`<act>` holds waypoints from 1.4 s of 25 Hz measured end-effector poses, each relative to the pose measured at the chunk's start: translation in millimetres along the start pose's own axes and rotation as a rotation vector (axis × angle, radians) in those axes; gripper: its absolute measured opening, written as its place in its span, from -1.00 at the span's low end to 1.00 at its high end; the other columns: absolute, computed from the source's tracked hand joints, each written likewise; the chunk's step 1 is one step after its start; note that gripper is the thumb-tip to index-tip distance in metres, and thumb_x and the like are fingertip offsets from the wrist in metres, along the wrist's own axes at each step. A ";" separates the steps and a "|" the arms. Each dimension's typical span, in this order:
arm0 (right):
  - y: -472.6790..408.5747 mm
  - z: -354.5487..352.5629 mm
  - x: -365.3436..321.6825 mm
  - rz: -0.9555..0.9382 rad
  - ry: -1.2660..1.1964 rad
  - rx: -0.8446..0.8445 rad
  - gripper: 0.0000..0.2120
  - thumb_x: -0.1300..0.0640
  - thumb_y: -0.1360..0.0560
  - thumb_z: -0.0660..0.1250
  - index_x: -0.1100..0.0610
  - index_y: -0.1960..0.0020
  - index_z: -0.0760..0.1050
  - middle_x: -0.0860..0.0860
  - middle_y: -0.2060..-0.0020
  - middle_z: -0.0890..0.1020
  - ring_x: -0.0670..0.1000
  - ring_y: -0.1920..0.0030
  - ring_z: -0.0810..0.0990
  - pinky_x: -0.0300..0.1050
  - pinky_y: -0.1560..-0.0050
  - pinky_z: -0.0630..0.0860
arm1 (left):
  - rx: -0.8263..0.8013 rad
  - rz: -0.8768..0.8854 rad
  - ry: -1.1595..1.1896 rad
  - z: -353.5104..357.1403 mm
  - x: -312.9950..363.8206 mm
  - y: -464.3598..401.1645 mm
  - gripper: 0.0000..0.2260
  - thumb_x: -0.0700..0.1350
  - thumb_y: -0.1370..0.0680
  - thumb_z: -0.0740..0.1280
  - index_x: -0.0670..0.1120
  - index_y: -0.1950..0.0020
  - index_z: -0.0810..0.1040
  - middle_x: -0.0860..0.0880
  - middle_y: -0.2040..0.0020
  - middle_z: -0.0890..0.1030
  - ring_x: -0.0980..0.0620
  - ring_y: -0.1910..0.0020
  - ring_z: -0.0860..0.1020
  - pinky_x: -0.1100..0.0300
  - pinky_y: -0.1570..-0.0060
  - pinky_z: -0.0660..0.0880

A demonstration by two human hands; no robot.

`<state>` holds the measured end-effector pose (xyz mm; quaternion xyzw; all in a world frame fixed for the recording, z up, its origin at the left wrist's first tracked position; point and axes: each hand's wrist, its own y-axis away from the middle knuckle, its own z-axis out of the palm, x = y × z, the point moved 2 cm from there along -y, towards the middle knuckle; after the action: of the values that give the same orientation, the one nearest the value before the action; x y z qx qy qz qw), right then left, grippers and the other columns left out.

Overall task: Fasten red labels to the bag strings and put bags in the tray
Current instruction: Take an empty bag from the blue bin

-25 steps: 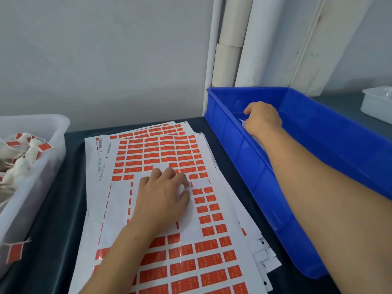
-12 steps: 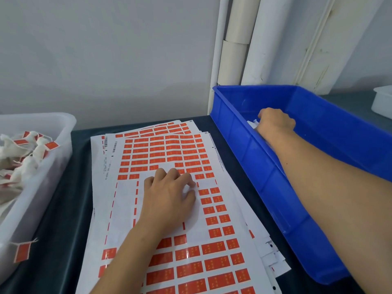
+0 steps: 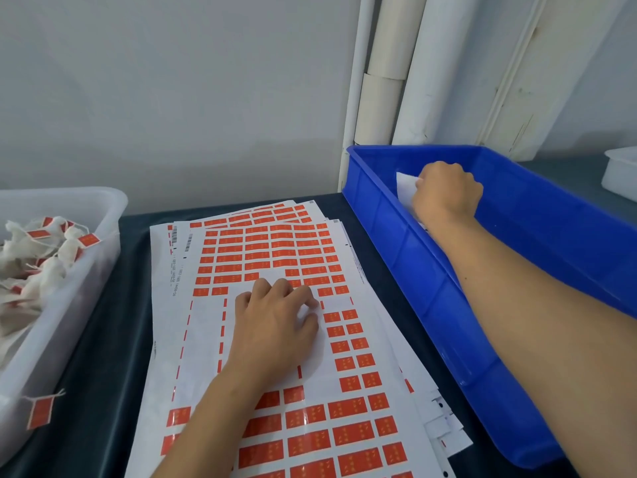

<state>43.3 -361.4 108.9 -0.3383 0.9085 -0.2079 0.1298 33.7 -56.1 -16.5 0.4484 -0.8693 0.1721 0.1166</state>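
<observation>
A stack of white sheets point(image 3: 206, 326) carrying several red labels point(image 3: 348, 408) lies on the dark table. My left hand point(image 3: 275, 326) rests palm down on the top sheet, fingertips touching its bare middle. My right hand point(image 3: 444, 191) reaches inside the blue bin point(image 3: 537, 236) and grips a small white bag point(image 3: 405, 188), its fingers curled round it. At the left, a translucent white tray point(image 3: 100, 243) holds several white bags with red labels on their strings point(image 3: 88, 240). One labelled string point(image 3: 40, 410) hangs over the tray's front wall.
White pipes point(image 3: 382, 98) stand against the grey wall behind the blue bin. The corner of another white container point(image 3: 620, 174) shows at the far right edge. The dark table point(image 3: 113, 391) shows between tray and sheets.
My right hand has lifted a little inside the blue bin, and more of the white bag shows in its grip. My left hand stays on the sheet.
</observation>
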 end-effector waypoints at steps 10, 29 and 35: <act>60.0 -60.7 -85.7 -0.473 -0.318 0.392 -0.85 0.13 -0.56 0.45 0.14 -0.07 0.54 0.10 0.12 0.67 0.14 0.25 0.63 -0.12 0.33 0.29 | 0.347 -0.242 0.664 -21.3 -3.3 2.4 -0.77 0.06 -0.64 0.38 0.27 -0.27 0.47 0.31 -0.16 0.55 0.27 -0.07 0.56 0.32 -0.07 0.51; 201.3 37.3 -114.4 -0.043 -1.495 -0.512 -0.88 -0.04 -0.63 0.36 -0.08 0.00 0.67 -0.12 0.21 0.72 -0.08 0.21 0.71 -0.22 0.22 0.66 | 0.513 -0.481 0.916 -26.1 -41.9 0.4 -0.82 0.05 -0.68 0.32 0.01 0.07 0.55 0.20 0.14 0.66 0.24 0.14 0.65 0.36 0.24 0.55; 203.3 37.2 -119.4 -0.169 -1.528 -0.575 -0.65 0.05 -0.64 0.35 -0.35 -0.31 0.50 -0.37 -0.17 0.59 -0.28 -0.12 0.59 -0.31 0.16 0.64 | 0.491 -0.469 0.943 -24.1 -41.3 -0.6 -0.87 0.04 -0.68 0.32 0.03 0.01 0.57 0.29 0.04 0.68 0.26 0.01 0.67 0.33 0.14 0.60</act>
<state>31.4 -153.1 -7.2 -0.4740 0.5586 0.3117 0.6050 58.9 -16.2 -9.2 0.5180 -0.5355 0.5192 0.4188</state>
